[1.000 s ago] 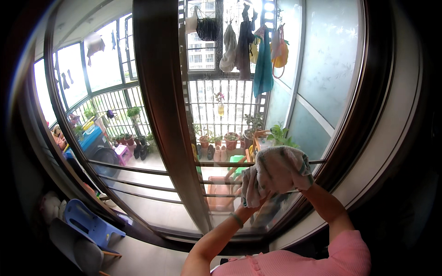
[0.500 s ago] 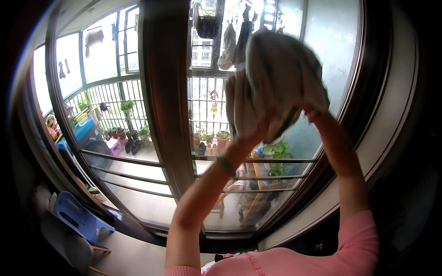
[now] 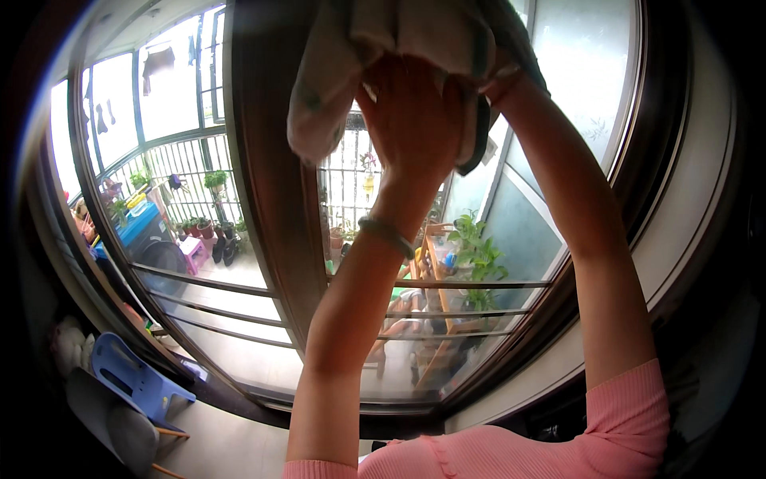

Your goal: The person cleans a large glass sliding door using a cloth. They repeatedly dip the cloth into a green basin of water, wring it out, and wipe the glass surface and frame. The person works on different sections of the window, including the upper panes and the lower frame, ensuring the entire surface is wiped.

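A pale cloth with dark green edging (image 3: 431, 32) is bunched up high in front of the glass sliding door, running off the top of the picture. My left hand (image 3: 415, 120) is pushed up into its folds, back toward me, with the fingertips covered by the fabric. A bracelet circles that wrist. To its right, my right hand (image 3: 504, 84) grips the cloth's right side, mostly hidden behind a fold. Both arms reach upward. One end of the cloth hangs down left of my left hand, in front of the dark door frame (image 3: 271, 184).
Horizontal bars (image 3: 479, 284) cross the door's lower glass. Beyond it lies a balcony with a railing, potted plants (image 3: 483, 255), a pink stool (image 3: 193, 254) and hanging laundry (image 3: 158, 65). A blue plastic chair (image 3: 140, 379) stands at lower left beside a grey chair (image 3: 112, 423).
Both hands have risen and come nearer the view with the cloth, which now leaves the picture's top. My left hand has moved left and up, showing its back. The view has shifted slightly.
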`<state>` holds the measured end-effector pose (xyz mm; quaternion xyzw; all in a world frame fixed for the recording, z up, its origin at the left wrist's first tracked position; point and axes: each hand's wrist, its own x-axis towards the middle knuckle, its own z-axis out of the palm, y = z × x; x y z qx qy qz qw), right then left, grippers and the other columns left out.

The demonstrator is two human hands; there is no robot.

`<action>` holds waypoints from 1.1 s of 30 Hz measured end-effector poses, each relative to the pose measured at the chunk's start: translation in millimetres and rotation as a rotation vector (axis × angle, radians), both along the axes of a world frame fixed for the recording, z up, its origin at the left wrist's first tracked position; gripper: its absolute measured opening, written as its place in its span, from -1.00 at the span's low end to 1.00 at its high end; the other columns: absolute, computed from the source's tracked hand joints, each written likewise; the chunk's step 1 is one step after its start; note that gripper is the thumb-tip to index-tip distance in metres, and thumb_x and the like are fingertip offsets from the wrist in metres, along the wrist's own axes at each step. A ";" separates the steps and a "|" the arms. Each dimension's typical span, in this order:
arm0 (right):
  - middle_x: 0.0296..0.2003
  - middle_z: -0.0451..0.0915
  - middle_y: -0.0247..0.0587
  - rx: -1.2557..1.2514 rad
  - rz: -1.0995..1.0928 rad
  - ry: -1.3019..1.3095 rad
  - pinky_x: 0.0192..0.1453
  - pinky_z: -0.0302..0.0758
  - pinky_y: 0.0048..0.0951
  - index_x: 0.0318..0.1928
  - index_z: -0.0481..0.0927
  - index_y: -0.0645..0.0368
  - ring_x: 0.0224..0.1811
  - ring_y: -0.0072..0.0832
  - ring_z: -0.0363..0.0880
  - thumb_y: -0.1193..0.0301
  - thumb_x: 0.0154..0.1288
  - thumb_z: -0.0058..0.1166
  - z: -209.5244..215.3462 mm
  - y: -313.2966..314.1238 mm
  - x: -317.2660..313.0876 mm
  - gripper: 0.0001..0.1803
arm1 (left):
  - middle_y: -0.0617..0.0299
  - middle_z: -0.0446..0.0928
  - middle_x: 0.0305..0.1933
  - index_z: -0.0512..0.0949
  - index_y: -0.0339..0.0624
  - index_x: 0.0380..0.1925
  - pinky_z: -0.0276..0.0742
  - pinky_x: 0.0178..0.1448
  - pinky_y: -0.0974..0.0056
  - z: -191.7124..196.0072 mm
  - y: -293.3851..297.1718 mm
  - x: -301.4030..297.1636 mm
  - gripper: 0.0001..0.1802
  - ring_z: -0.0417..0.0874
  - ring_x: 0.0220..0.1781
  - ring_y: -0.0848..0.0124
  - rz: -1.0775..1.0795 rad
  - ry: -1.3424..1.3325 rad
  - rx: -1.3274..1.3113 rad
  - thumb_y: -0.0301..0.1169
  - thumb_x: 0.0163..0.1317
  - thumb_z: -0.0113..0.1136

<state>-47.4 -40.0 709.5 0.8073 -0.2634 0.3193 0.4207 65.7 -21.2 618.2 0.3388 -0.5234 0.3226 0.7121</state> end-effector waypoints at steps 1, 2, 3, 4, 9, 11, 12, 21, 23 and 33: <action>0.38 0.13 -0.12 0.022 0.017 0.009 0.50 0.00 -0.30 0.39 0.17 0.04 0.43 -0.31 0.06 0.10 0.30 0.08 -8.6 0.2 -0.6 -0.27 | -0.27 0.42 0.04 0.50 -0.47 -0.09 0.04 0.35 -0.15 -12.1 6.0 0.3 -0.44 0.33 0.20 -0.14 -0.009 -0.025 0.067 -0.08 0.27 -0.05; 0.39 0.12 -0.13 0.046 0.036 0.017 0.51 -0.01 -0.30 0.40 0.16 0.03 0.44 -0.30 0.04 0.09 0.30 0.09 -16.4 0.2 -1.2 -0.26 | -0.27 0.42 0.02 0.50 -0.48 -0.09 0.04 0.35 -0.15 -22.8 11.4 0.2 -0.43 0.33 0.19 -0.15 -0.018 -0.049 0.133 -0.08 0.26 -0.04; 0.40 0.10 -0.13 0.074 0.048 0.024 0.52 -0.03 -0.30 0.40 0.15 0.02 0.45 -0.30 0.03 0.08 0.29 0.09 -25.4 0.7 -1.7 -0.25 | -0.24 0.45 -0.02 0.50 -0.47 -0.14 0.09 0.30 -0.11 -33.2 14.3 -1.1 -0.41 0.35 0.16 -0.10 0.017 -0.064 0.190 -0.04 0.21 -0.02; 0.41 0.09 -0.13 0.104 0.071 0.027 0.53 -0.04 -0.30 0.41 0.14 0.01 0.46 -0.30 0.02 0.07 0.29 0.09 -35.2 0.2 -2.1 -0.24 | -0.20 0.48 -0.07 0.51 -0.45 -0.19 0.13 0.25 -0.07 -45.3 14.3 -2.5 -0.40 0.38 0.13 -0.06 0.055 -0.081 0.249 0.01 0.17 0.00; 0.45 0.02 -0.15 0.361 0.168 -0.014 0.57 -0.09 -0.27 0.44 0.09 -0.01 0.50 -0.26 -0.05 0.05 0.28 0.08 -93.3 16.1 -2.2 -0.19 | -0.14 0.51 -0.08 0.51 -0.38 -0.15 0.20 0.14 -0.04 -103.9 21.0 -8.9 -0.34 0.43 0.08 -0.02 -0.053 -0.051 0.283 0.09 0.09 0.11; 0.47 -0.02 -0.16 0.519 0.190 -0.076 0.57 -0.09 -0.24 0.45 0.09 0.01 0.51 -0.21 -0.07 0.06 0.28 0.07 -113.2 30.2 -0.1 -0.19 | -0.12 0.50 -0.03 0.50 -0.30 -0.06 0.20 0.14 -0.06 -126.2 21.2 -10.6 -0.35 0.44 0.10 -0.04 -0.063 -0.039 0.216 0.09 0.10 0.13; 0.46 -0.01 -0.16 0.585 0.196 -0.089 0.56 -0.08 -0.24 0.44 0.10 0.01 0.50 -0.21 -0.06 0.07 0.27 0.07 -127.7 33.5 -2.5 -0.20 | -0.11 0.48 0.03 0.48 -0.28 -0.01 0.14 0.20 -0.07 -140.5 22.5 -10.9 -0.40 0.41 0.16 -0.03 -0.144 -0.064 0.273 0.00 0.13 0.12; 0.37 0.10 -0.14 0.830 0.137 0.022 0.52 -0.01 -0.25 0.33 0.20 0.03 0.44 -0.21 0.04 0.12 0.23 0.08 -217.4 53.0 6.6 -0.30 | -0.01 0.58 -0.08 0.55 -0.16 -0.11 0.39 0.03 -0.01 -274.8 28.7 -4.7 -0.67 0.54 0.03 -0.01 -0.435 -0.341 0.576 -0.32 0.10 0.16; 0.35 0.13 -0.13 0.885 0.109 0.057 0.51 0.01 -0.25 0.31 0.22 0.04 0.42 -0.21 0.07 0.13 0.22 0.08 -243.2 61.6 8.8 -0.32 | -0.02 0.57 -0.08 0.55 -0.17 -0.12 0.40 0.05 -0.02 -317.1 34.4 -5.8 -0.68 0.54 0.04 0.00 -0.477 -0.396 0.641 -0.33 0.10 0.16; 0.26 0.25 -0.12 1.154 -0.022 0.237 0.46 0.10 -0.27 0.20 0.34 0.06 0.35 -0.21 0.18 0.19 0.17 0.08 -360.5 99.0 18.1 -0.42 | -0.10 0.52 0.01 0.52 -0.27 -0.01 0.41 0.14 -0.01 -422.9 102.7 11.6 -0.61 0.52 0.07 -0.04 -0.436 -0.375 0.615 -0.23 0.26 0.17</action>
